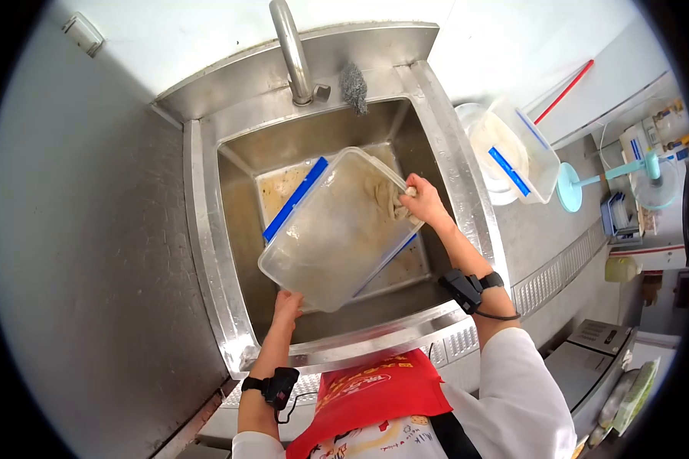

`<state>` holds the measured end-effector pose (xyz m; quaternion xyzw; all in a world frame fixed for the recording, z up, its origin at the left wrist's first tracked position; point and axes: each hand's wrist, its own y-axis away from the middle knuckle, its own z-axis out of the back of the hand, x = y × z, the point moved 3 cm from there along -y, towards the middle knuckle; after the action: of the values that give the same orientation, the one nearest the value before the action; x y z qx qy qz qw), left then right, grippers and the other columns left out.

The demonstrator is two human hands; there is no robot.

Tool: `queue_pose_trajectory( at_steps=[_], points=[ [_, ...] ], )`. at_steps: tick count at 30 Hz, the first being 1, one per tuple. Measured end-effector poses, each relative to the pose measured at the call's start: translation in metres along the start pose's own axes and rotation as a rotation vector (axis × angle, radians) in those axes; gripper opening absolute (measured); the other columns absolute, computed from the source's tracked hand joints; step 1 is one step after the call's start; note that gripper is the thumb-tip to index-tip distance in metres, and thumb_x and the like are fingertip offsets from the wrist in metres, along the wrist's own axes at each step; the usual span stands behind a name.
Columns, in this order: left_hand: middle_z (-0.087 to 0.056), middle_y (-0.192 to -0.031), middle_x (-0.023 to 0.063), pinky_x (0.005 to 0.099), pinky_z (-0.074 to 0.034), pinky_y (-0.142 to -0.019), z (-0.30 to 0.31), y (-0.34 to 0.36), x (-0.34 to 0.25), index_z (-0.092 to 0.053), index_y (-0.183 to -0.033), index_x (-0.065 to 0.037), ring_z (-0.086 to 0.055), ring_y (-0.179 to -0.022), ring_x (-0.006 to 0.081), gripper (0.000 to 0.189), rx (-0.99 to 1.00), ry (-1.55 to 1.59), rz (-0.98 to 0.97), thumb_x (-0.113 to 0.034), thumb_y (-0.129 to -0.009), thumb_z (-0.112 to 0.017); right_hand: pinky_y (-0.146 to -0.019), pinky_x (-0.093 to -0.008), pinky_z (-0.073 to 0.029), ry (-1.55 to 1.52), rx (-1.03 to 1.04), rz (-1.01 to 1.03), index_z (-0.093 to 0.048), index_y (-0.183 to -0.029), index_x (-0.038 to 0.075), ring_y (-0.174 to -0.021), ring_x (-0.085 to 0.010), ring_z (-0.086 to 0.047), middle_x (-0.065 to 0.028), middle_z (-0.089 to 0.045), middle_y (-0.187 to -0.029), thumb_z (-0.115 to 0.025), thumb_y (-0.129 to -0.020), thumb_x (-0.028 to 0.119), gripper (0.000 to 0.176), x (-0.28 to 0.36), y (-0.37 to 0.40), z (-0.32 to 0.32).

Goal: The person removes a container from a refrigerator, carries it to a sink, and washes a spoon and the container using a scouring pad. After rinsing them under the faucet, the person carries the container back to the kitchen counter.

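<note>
A translucent rectangular plastic lid (325, 229) is tilted over the steel sink (241, 260), with blue strips (295, 200) showing along its two long sides. My left hand (286, 307) grips its near left corner, the fingers partly hidden by the edge. At the far right corner, my right hand (425, 200) is closed on a crumpled pale cloth (390, 197) against the rim. The sink's bottom beneath is wet, with small dark specks.
A steel faucet (292, 57) rises behind the sink, and a grey scouring pad (353, 88) lies beside it. To the right stands a clear bin with blue latches (509, 170), near a light-blue plunger-like tool (570, 186). A grey panel (92, 229) closes off the left side.
</note>
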<state>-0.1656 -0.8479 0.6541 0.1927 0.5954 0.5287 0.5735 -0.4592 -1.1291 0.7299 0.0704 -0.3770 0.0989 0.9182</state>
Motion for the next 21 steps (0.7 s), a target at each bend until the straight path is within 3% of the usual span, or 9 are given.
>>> queue_pose_trajectory(
  at_steps=[1, 3, 6, 7, 9, 13, 16, 19, 21],
  points=[
    [-0.054, -0.097, 0.0107, 0.0308, -0.044, -0.08, -0.001, -0.013, -0.002, -0.044, -0.114, -0.001, -0.054, -0.091, 0.0212, 0.047, -0.063, -0.022, -0.203, -0.005, -0.07, -0.06, -0.071, -0.0346, -0.047, -0.052, 0.029, -0.042, -0.052, -0.084, 0.004, -0.08, -0.029, -0.058, -0.0127, -0.056, -0.082, -0.061, -0.067, 0.008, 0.021, 0.021, 0.001, 0.01],
    [-0.051, -0.104, 0.012, 0.0336, -0.043, -0.084, -0.003, -0.038, -0.001, -0.041, -0.122, -0.001, -0.052, -0.096, 0.0242, 0.055, -0.204, -0.063, -0.602, -0.006, -0.07, -0.06, -0.07, -0.0349, -0.047, 0.026, -0.052, 0.189, -0.05, -0.085, 0.004, -0.081, -0.0314, -0.057, -0.0122, -0.056, -0.087, -0.061, -0.065, 0.005, 0.023, 0.061, 0.01, 0.026],
    [-0.034, -0.125, 0.0199, 0.0388, -0.034, -0.098, -0.005, 0.077, -0.107, -0.035, -0.129, -0.004, -0.039, -0.117, 0.0355, 0.065, -0.255, -0.142, -0.865, -0.003, -0.07, -0.064, -0.069, -0.0431, -0.047, 0.08, -0.102, 0.435, -0.048, -0.085, 0.007, -0.083, -0.0364, -0.055, -0.0113, -0.054, -0.095, -0.059, -0.061, 0.002, 0.026, 0.102, 0.017, 0.038],
    [-0.031, -0.13, 0.019, 0.0395, -0.032, -0.099, -0.005, 0.094, -0.127, -0.034, -0.131, -0.009, -0.033, -0.121, 0.0373, 0.07, -0.333, -0.256, -1.125, -0.004, -0.069, -0.066, -0.069, -0.0429, -0.047, 0.082, -0.087, 0.466, -0.048, -0.085, 0.007, -0.084, -0.0364, -0.055, -0.0113, -0.054, -0.096, -0.058, -0.062, 0.001, 0.026, 0.113, 0.017, 0.04],
    [-0.024, -0.137, 0.0171, 0.043, -0.032, -0.099, -0.008, 0.138, -0.159, -0.033, -0.135, -0.016, -0.029, -0.124, 0.04, 0.077, -0.365, -0.459, -1.218, -0.005, -0.067, -0.068, -0.072, -0.0369, -0.048, 0.081, -0.038, 0.517, -0.047, -0.083, 0.004, -0.086, -0.035, -0.056, -0.0115, -0.053, -0.109, -0.056, -0.06, -0.005, 0.027, 0.131, 0.023, 0.04],
    [-0.018, -0.144, 0.0143, 0.0465, -0.03, -0.101, -0.011, 0.132, -0.162, -0.039, -0.133, -0.026, -0.024, -0.127, 0.0419, 0.076, -0.411, -0.685, -1.215, 0.001, -0.066, -0.064, -0.074, -0.0393, -0.047, -0.001, 0.146, 0.693, -0.048, -0.085, 0.007, -0.093, -0.0364, -0.053, -0.0114, -0.052, -0.114, -0.053, -0.059, -0.008, 0.031, 0.148, 0.044, 0.014],
    [-0.024, -0.142, 0.0155, 0.0458, -0.03, -0.102, -0.004, 0.094, -0.128, -0.047, -0.128, -0.027, -0.026, -0.126, 0.0431, 0.074, -0.302, -0.633, -1.169, 0.01, -0.064, -0.053, -0.087, -0.0373, -0.042, 0.04, 0.208, 0.693, -0.05, -0.092, 0.008, -0.105, -0.0331, -0.049, -0.011, -0.047, -0.122, -0.051, -0.058, -0.009, 0.039, 0.135, 0.051, -0.019],
    [-0.027, -0.141, 0.0161, 0.0448, -0.026, -0.105, 0.003, 0.095, -0.114, -0.049, -0.126, -0.023, -0.027, -0.128, 0.0397, 0.075, -0.304, -0.432, -1.095, 0.014, -0.062, -0.045, -0.098, -0.0384, -0.033, 0.083, 0.024, 0.767, -0.052, -0.106, 0.012, -0.119, -0.031, -0.04, -0.0134, -0.042, -0.127, -0.047, -0.059, -0.011, 0.053, 0.15, 0.057, -0.025],
    [-0.025, -0.142, 0.0159, 0.0444, -0.025, -0.106, 0.007, 0.098, -0.105, -0.048, -0.127, -0.023, -0.027, -0.129, 0.0374, 0.075, -0.329, -0.388, -1.035, 0.014, -0.062, -0.044, -0.1, -0.0369, -0.031, -0.255, 0.12, 0.614, -0.051, -0.112, 0.013, -0.123, -0.0288, -0.038, -0.0137, -0.041, -0.128, -0.044, -0.059, -0.012, 0.058, 0.145, 0.058, -0.025]
  ],
)
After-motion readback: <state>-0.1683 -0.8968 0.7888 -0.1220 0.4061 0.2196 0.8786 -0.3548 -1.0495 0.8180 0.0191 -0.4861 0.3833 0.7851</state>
